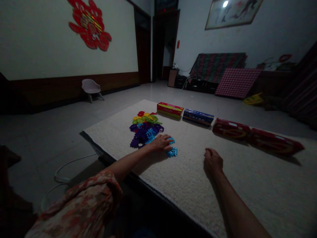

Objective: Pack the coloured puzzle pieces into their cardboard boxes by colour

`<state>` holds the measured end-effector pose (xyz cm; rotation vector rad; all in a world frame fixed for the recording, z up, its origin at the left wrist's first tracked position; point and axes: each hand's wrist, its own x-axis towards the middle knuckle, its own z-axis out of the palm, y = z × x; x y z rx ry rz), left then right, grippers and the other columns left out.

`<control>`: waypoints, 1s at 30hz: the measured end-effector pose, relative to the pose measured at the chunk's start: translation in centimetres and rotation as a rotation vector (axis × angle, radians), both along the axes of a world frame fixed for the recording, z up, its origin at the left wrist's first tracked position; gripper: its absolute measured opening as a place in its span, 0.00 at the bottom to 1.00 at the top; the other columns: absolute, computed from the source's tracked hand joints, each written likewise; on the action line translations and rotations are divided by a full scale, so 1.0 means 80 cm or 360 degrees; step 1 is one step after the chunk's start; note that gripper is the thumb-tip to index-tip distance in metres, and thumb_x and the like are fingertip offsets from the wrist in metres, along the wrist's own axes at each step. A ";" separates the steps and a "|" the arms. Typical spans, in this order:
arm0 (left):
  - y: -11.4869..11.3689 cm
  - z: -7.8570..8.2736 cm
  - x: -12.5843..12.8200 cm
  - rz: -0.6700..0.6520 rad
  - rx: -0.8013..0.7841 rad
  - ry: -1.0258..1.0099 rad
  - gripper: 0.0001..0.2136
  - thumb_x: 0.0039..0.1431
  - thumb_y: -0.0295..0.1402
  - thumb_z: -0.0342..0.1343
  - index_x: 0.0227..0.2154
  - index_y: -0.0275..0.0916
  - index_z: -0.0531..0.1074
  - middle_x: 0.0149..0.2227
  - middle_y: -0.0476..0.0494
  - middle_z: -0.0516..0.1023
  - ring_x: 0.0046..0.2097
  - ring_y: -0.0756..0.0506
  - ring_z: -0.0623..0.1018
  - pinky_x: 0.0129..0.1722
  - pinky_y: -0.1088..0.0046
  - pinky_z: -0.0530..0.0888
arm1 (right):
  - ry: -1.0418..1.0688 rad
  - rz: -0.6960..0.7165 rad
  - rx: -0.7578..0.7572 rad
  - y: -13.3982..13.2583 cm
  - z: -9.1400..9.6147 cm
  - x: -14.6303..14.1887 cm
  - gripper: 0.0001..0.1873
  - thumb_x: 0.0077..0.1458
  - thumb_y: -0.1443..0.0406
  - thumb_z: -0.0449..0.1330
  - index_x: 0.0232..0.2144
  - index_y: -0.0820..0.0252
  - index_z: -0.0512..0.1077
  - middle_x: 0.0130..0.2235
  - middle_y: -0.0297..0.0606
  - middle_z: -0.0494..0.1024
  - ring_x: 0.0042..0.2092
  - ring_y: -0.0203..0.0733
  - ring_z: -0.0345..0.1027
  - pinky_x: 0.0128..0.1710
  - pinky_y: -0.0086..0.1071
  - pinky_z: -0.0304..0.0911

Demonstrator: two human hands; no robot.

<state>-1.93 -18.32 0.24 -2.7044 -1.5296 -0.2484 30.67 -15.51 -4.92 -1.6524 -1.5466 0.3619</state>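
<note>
A heap of small coloured plastic pieces (142,135) lies on the cream textured cover, with red, yellow, green, purple and light blue parts; their exact kind is too small to tell. My left hand (160,142) is palm down at the heap's near right side, fingers stretched over light blue pieces (172,152). Some of those pieces show beyond its fingertips. To the right, apart from the heap, my right hand (213,161) rests low over the cover with its fingers curled in. Whatever it may hold is hidden.
Along the cover's (188,178) far side stand a red and green box (170,110), a blue box (198,117) and two dark red packs (231,129). A white cable (61,168) loops at the left edge. A small chair (91,87) stands on the floor beyond.
</note>
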 end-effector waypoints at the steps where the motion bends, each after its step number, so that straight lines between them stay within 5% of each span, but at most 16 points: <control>1: -0.010 -0.008 0.009 0.0003 -0.0012 -0.0027 0.24 0.67 0.45 0.55 0.62 0.44 0.69 0.67 0.35 0.67 0.68 0.36 0.65 0.62 0.54 0.65 | -0.0048 0.0037 0.0021 -0.010 -0.002 -0.007 0.24 0.54 0.58 0.49 0.43 0.64 0.79 0.42 0.49 0.80 0.44 0.49 0.70 0.48 0.41 0.64; 9: -0.038 -0.054 0.037 0.0140 0.0157 -0.0249 0.22 0.64 0.46 0.57 0.59 0.46 0.71 0.65 0.41 0.70 0.65 0.37 0.67 0.63 0.54 0.64 | -0.0430 0.0146 0.0039 -0.036 -0.005 -0.025 0.21 0.60 0.63 0.46 0.39 0.63 0.78 0.45 0.50 0.79 0.47 0.49 0.69 0.52 0.40 0.59; 23: -0.033 -0.048 0.034 0.0163 0.0085 -0.0133 0.20 0.65 0.43 0.56 0.58 0.48 0.73 0.64 0.41 0.71 0.66 0.37 0.68 0.63 0.53 0.66 | -0.0383 0.0116 0.0096 -0.032 -0.011 -0.023 0.22 0.59 0.62 0.47 0.39 0.63 0.79 0.45 0.51 0.80 0.46 0.50 0.70 0.50 0.42 0.61; 30: -0.019 -0.036 -0.004 -0.0062 0.0043 -0.0085 0.21 0.64 0.43 0.57 0.58 0.47 0.73 0.64 0.39 0.71 0.66 0.36 0.69 0.62 0.54 0.68 | -0.0340 0.0129 0.0099 -0.028 -0.015 -0.019 0.22 0.57 0.60 0.47 0.38 0.63 0.79 0.45 0.51 0.80 0.47 0.51 0.71 0.51 0.42 0.62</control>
